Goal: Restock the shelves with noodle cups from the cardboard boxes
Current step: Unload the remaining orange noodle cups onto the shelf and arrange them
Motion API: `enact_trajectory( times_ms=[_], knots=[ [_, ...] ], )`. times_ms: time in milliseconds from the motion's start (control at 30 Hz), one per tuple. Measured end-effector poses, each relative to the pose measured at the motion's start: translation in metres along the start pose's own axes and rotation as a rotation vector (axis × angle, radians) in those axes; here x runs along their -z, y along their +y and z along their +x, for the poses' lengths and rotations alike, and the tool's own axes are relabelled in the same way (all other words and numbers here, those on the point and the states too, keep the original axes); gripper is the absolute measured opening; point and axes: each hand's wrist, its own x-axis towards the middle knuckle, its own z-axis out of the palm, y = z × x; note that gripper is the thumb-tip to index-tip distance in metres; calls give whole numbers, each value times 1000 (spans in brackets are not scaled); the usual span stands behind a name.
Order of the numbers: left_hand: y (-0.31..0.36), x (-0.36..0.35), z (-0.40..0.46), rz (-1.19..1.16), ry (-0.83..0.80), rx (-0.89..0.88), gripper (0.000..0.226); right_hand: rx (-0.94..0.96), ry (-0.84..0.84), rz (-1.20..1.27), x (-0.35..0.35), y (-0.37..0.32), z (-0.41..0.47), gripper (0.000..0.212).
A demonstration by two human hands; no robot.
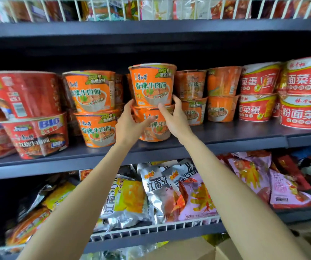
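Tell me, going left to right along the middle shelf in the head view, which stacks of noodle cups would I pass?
Red "BIG" cups → orange two-cup stack → orange stack held between the left hand and right hand → darker orange cups set further back → orange stack → red-and-white stack → red-and-white stack.

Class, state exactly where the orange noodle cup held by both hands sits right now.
In the head view, centre of the middle shelf: the orange noodle cup is stacked on another orange cup, left hand and right hand at its base.
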Motion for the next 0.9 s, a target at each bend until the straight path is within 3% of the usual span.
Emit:
enact_trajectory(
  times_ms=[167,333,433,567,767,900],
  knots=[
    [-10,5,-3,41,15,16,86,17,-25,-89,-20,6,6,67],
    [-9,10,-7,271,67,-63,76,0,-16,-119,-28,4,7,68],
    [-12,18,-13,323,107,-162,61,-20,-18,-70,-24,3,5,71],
    [-22,39,-13,370,182,-355,45,90,97,-110,-14,-9,12,72],
    [-21,39,4,602,129,-559,47,96,50,-161,-33,-32,32,112],
    [-17,34,15,605,165,-597,30,81,-33,-63,-25,-28,40,106]
  ],
)
